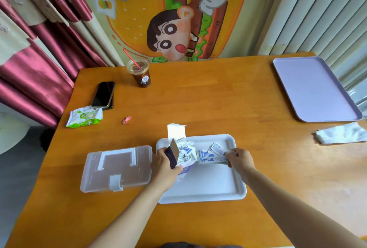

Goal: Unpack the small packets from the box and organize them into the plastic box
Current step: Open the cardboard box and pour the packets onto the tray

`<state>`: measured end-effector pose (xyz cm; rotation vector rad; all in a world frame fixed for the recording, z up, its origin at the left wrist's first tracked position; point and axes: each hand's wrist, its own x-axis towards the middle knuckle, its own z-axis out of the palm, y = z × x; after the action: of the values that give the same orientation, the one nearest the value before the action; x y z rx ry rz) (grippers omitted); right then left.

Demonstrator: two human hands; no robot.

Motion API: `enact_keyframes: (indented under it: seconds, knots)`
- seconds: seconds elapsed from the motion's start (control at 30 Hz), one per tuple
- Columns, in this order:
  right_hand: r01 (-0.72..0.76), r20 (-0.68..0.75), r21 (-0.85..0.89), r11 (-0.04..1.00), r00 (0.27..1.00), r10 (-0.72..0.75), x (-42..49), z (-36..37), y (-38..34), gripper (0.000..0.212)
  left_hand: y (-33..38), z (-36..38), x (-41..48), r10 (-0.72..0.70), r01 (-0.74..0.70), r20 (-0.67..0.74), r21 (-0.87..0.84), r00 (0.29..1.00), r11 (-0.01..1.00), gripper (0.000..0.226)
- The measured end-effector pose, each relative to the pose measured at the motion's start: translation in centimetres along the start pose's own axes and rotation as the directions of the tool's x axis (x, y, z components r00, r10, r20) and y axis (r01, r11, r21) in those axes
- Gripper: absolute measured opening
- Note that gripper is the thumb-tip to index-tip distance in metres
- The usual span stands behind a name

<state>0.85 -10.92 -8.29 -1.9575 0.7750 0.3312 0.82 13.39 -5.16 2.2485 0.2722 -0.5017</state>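
My left hand [164,163] grips a dark blue cardboard box [172,155] tipped on its side over a white tray [208,186], its white flap [176,131] standing open. Small white and blue packets [185,151] spill from its mouth. My right hand [239,159] pinches a bunch of packets [210,159] just to the right of the box, low over the tray. The clear plastic box [117,168] with a white handle and latch sits shut on the table, left of the tray.
On the wooden table [218,104]: an iced drink cup [140,73] with a red straw, a phone [104,93], a green wipes pack [84,117], a small pink wrapper [126,120], a lilac tray [313,88] far right and a crumpled white bag [341,133].
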Motion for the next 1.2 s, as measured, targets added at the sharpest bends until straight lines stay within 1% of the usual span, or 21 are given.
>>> enact_keyframes:
  seconds: [0.13, 0.2, 0.23, 0.27, 0.3, 0.33, 0.37, 0.4, 0.43, 0.47, 0.5, 0.53, 0.57, 0.6, 0.67, 0.77, 0.83, 0.9, 1.0, 1.1, 1.2]
  knots:
    - [0.027, 0.019, -0.160, 0.987, 1.000, -0.024, -0.2, 0.2, 0.2, 0.012, -0.1, -0.2, -0.4, -0.051, 0.044, -0.122, -0.057, 0.991, 0.997, 0.068]
    - [0.062, 0.124, -0.252, 0.966, 0.992, -0.032, -0.2, 0.0, -0.1, 0.015, 0.3, -0.5, -0.6, -0.034, 0.018, -0.142, -0.116, 0.989, 0.993, 0.069]
    - [0.093, 0.187, -0.312, 0.945, 0.982, -0.035, -0.2, 0.0, -0.2, 0.020, 0.6, -0.6, -0.7, -0.022, 0.001, -0.125, -0.168, 0.992, 0.986, 0.068]
    - [0.149, 0.227, -0.371, 0.917, 0.972, -0.066, -0.1, 0.0, -0.4, 0.030, 0.8, -0.6, -0.7, -0.012, -0.013, -0.104, -0.237, 0.995, 0.971, 0.064]
    - [0.226, 0.243, -0.399, 0.889, 0.961, -0.135, -0.2, -0.1, -0.7, 0.042, 1.1, -0.6, -0.9, -0.005, -0.017, -0.077, -0.291, 0.997, 0.957, 0.059]
    - [0.305, 0.254, -0.371, 0.877, 0.942, -0.220, -0.6, -0.3, -1.3, 0.050, 1.2, -0.5, -0.9, 0.013, -0.034, -0.064, -0.325, 0.998, 0.945, 0.057]
    - [0.356, 0.278, -0.260, 0.898, 0.918, -0.283, -1.1, -0.5, -2.0, 0.054, 1.3, -0.3, -0.9, 0.029, -0.046, -0.052, -0.347, 0.998, 0.937, 0.057]
    - [0.347, 0.334, -0.094, 0.933, 0.894, -0.299, -1.7, -0.7, -2.8, 0.055, 1.4, -0.1, -0.9, 0.052, -0.059, -0.031, -0.364, 0.998, 0.929, 0.056]
    - [0.280, 0.424, 0.067, 0.958, 0.861, -0.282, -2.4, -1.0, -3.6, 0.053, 1.8, 0.2, -1.0, 0.079, -0.074, -0.002, -0.381, 0.997, 0.922, 0.053]
    - [0.205, 0.511, 0.166, 0.964, 0.819, -0.262, -3.0, -1.1, -4.3, 0.047, 2.2, 0.5, -1.1, 0.114, -0.093, 0.029, -0.391, 0.993, 0.916, 0.051]
    - [0.172, 0.547, 0.195, 0.966, 0.798, -0.253, -3.4, -1.3, -4.7, 0.039, 2.7, 0.9, -1.2, 0.149, -0.115, 0.058, -0.394, 0.987, 0.912, 0.051]
    - [0.182, 0.518, 0.180, 0.967, 0.818, -0.250, -3.4, -1.4, -4.8, 0.029, 3.2, 1.2, -1.3, 0.187, -0.143, 0.081, -0.383, 0.979, 0.913, 0.052]
    - [0.201, 0.434, 0.159, 0.967, 0.865, -0.252, -3.3, -1.6, -4.9, 0.025, 3.5, 1.6, -1.2, 0.220, -0.165, 0.115, -0.365, 0.969, 0.916, 0.054]
    - [0.197, 0.331, 0.139, 0.970, 0.914, -0.234, -3.0, -2.0, -4.6, 0.028, 3.9, 1.9, -1.1, 0.251, -0.183, 0.159, -0.349, 0.955, 0.919, 0.058]
    - [0.175, 0.198, 0.118, 0.977, 0.960, -0.196, -2.4, -3.2, -3.9, 0.037, 4.6, 2.6, -0.8, 0.296, -0.212, 0.242, -0.319, 0.924, 0.924, 0.069]
    - [0.148, 0.030, 0.135, 0.980, 0.988, -0.154, -2.1, -6.2, -2.4, 0.036, 4.9, 4.0, 0.1, 0.277, -0.239, 0.269, -0.163, 0.922, 0.957, 0.080]
    - [0.094, -0.118, 0.211, 0.973, 0.991, -0.070, -1.5, -8.4, -0.9, 0.028, 4.6, 4.9, 0.8, 0.230, -0.236, 0.241, -0.001, 0.943, 0.972, 0.070]
    - [0.031, -0.222, 0.282, 0.959, 0.975, 0.034, -0.7, -10.2, 1.2, 0.022, 4.2, 5.5, 1.2, 0.204, -0.249, 0.241, 0.175, 0.949, 0.952, 0.055]
    - [-0.067, -0.225, 0.315, 0.947, 0.964, 0.143, 0.1, -11.3, 4.6, 0.034, 3.5, 6.5, 1.6, 0.220, -0.299, 0.257, 0.330, 0.941, 0.895, 0.050]
    - [-0.080, -0.128, 0.429, 0.900, 0.981, 0.148, -1.1, -10.9, 5.4, 0.034, 3.1, 7.3, 2.0, 0.208, -0.289, 0.239, 0.378, 0.948, 0.880, 0.054]
    - [-0.204, -0.021, 0.506, 0.838, 0.968, 0.249, -3.3, -10.0, 5.4, 0.038, 3.0, 7.6, 2.2, 0.176, -0.250, 0.207, 0.424, 0.962, 0.870, 0.057]
